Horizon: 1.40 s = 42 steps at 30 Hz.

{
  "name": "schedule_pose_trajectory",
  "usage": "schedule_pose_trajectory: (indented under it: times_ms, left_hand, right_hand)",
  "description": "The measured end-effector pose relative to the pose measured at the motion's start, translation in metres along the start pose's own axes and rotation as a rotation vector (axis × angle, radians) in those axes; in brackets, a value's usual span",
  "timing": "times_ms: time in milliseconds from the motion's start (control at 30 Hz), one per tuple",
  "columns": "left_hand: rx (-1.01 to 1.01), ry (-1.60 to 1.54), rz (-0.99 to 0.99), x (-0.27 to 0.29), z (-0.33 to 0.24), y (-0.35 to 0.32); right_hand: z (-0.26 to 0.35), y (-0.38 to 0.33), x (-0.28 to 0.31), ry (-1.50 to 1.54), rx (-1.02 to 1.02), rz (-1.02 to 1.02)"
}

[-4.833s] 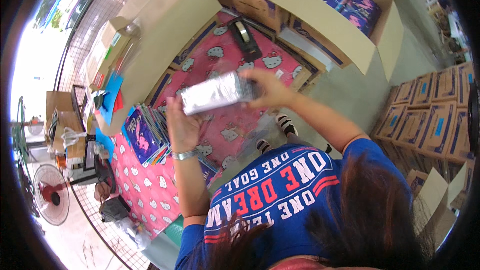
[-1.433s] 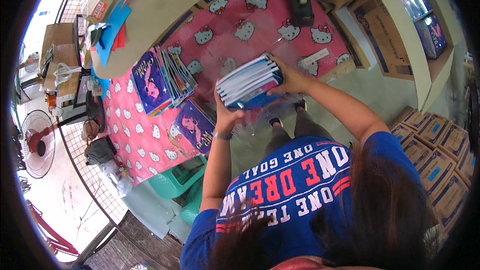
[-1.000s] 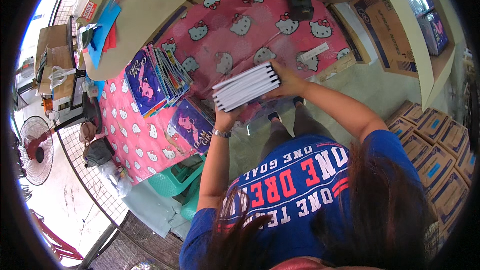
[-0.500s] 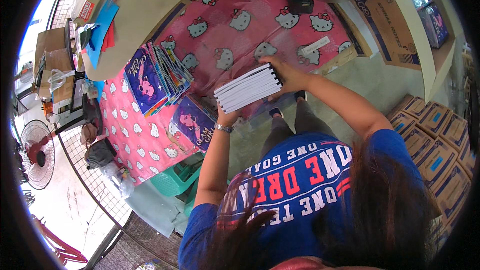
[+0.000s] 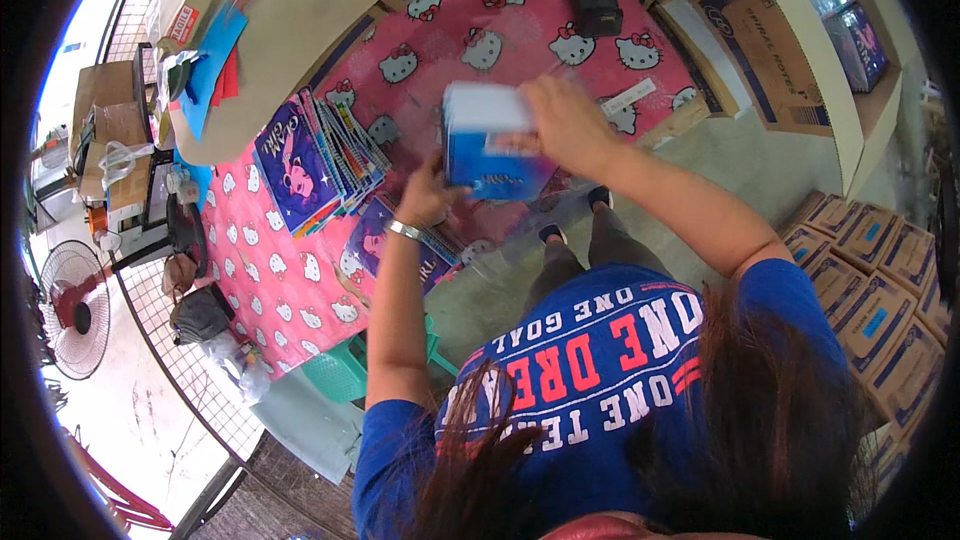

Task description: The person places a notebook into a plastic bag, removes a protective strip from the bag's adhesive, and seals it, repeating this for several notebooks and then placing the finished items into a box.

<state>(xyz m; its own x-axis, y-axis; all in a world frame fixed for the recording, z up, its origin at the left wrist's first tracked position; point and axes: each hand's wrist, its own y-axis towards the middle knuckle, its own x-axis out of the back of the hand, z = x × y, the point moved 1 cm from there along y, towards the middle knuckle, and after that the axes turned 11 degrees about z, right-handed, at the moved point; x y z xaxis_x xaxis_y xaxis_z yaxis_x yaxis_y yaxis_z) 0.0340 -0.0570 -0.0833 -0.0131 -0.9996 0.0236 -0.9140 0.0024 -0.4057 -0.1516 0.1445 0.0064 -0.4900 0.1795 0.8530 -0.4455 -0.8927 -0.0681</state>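
Observation:
A stack of notebooks point(image 5: 500, 165) with a blue cover on the facing side and white page edges at its top is held over the pink table cover, smeared by motion. My right hand point(image 5: 572, 128) grips the stack from its right side, fingers across the blue cover. At the stack's lower left edge is my left hand point(image 5: 430, 198), its fingers apart; whether they touch it I cannot tell. To the left, a fanned pile of spiral notebooks point(image 5: 340, 155) has a purple illustrated cover in front. Another purple notebook point(image 5: 372, 235) lies partly behind my left wrist.
The table cover point(image 5: 270, 260) is pink with cartoon cats. A black tape dispenser point(image 5: 590, 0) stands at the far edge. Cardboard cartons point(image 5: 770, 60) stand at the back right, with more stacked boxes point(image 5: 870, 270) on the right. A green stool point(image 5: 335, 370) sits below the table; a fan point(image 5: 78, 310) is far left.
The stack has turned from showing white page edges to showing its blue cover. My left hand has come off its underside and moved up and left; my right hand has shifted over the cover.

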Motion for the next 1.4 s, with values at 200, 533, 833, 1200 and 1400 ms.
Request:
schedule_pose_trajectory:
  times_ms: [200, 533, 833, 1200, 1400]
  left_hand:
    - [-0.016, 0.281, -0.500, 0.042, -0.030, 0.026]
    - [-0.126, 1.084, -0.295, -0.151, 0.065, -0.031]
    - [0.120, 0.764, -0.122, -0.131, 0.065, -0.038]
    - [-0.010, 0.627, -0.272, -0.119, 0.057, -0.040]
    - [0.269, 0.866, -0.143, -0.114, 0.068, -0.071]
  right_hand:
    - [-0.099, 0.054, -0.111, 0.567, -0.536, 0.209]
    - [-0.088, 0.061, -0.122, 0.457, -0.629, 0.212]
    - [-0.086, 0.023, -0.089, 0.113, -0.324, -0.087]
    - [-0.089, -0.064, -0.078, 0.106, 0.231, 0.577]
    - [-0.124, -0.059, -0.085, 0.070, 0.129, 0.665]
